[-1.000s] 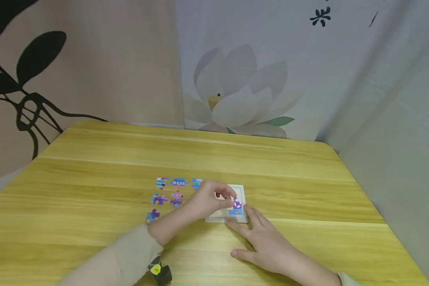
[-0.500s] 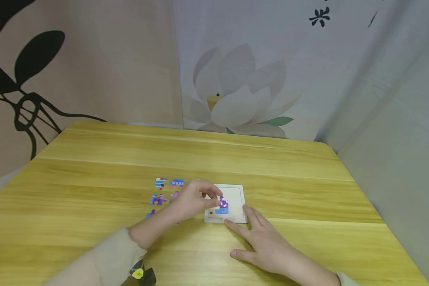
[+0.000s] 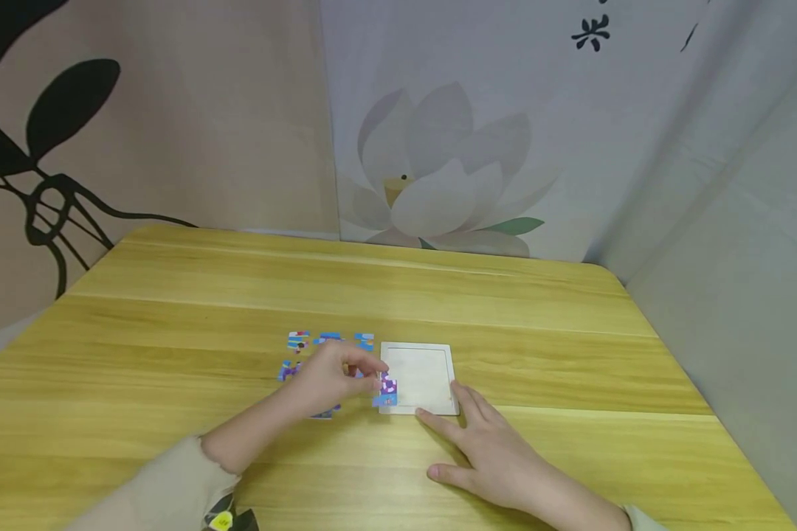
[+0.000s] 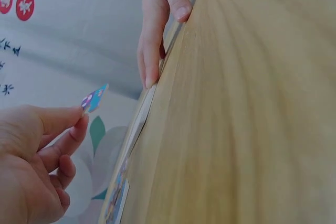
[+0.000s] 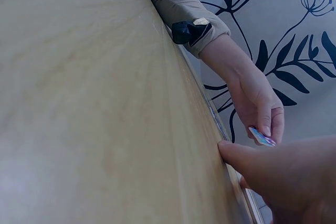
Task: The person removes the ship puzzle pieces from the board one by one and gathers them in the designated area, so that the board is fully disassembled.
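My left hand (image 3: 328,380) pinches a purple and blue jigsaw piece (image 3: 387,391) between thumb and fingertips, over the left edge of a white puzzle tray (image 3: 421,376). In the left wrist view the piece (image 4: 94,98) is lifted clear of the table, at the tips of the left hand (image 4: 37,161). My right hand (image 3: 498,450) lies with spread fingers at the tray's lower right corner, fingertips touching its edge. The right wrist view shows the left hand (image 5: 260,106) holding the piece (image 5: 262,137) beyond the right hand (image 5: 289,177).
Several loose jigsaw pieces (image 3: 298,340) lie left of the tray, partly hidden by the left hand and forearm. They rest on a wooden table (image 3: 538,332). Printed curtains (image 3: 239,133) hang behind the table, with a pale curtain (image 3: 737,221) along the right side.
The left hand has moved left with the jigsaw piece, from the tray's right part to its left edge. The bare tray floor now shows. The right hand has stayed in place.
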### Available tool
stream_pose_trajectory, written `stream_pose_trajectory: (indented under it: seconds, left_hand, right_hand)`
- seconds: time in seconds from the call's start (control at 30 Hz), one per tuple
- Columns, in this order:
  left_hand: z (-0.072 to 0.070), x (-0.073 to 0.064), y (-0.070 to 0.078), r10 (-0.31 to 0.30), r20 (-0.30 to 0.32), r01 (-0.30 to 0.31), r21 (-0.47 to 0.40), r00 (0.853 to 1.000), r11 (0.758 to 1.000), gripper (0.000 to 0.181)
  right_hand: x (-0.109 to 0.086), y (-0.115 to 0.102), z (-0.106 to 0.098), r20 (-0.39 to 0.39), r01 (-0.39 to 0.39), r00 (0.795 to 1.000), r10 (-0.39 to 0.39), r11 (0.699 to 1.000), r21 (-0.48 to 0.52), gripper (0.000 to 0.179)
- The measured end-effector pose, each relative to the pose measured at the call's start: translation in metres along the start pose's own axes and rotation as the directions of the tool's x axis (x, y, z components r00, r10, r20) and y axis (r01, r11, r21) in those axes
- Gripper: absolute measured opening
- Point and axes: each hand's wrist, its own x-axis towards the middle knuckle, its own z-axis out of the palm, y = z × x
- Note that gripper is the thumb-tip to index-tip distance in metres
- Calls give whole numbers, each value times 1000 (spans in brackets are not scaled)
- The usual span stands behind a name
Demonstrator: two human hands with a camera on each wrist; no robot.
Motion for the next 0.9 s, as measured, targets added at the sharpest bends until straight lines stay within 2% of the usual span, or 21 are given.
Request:
stream_pose_trajectory:
  seconds: [0.33, 0.6, 0.9]
  left_hand:
    - [-8, -11, -10, -29, 32, 29, -12, 999, 1000, 13]
    - [-12, -13, -18, 0, 65, 0, -12, 998, 1000, 10]
    - [-11, -14, -24, -3, 84, 1, 22, 996, 1000, 14]
  right_hand:
    - [-1, 0, 0, 4, -3, 1000, 3, 1000, 9, 67]
    - [-1, -1, -1, 7, -4, 1000, 4, 1000, 16, 67]
    - [0, -1, -1, 5, -3, 1000, 3, 1000, 16, 67]
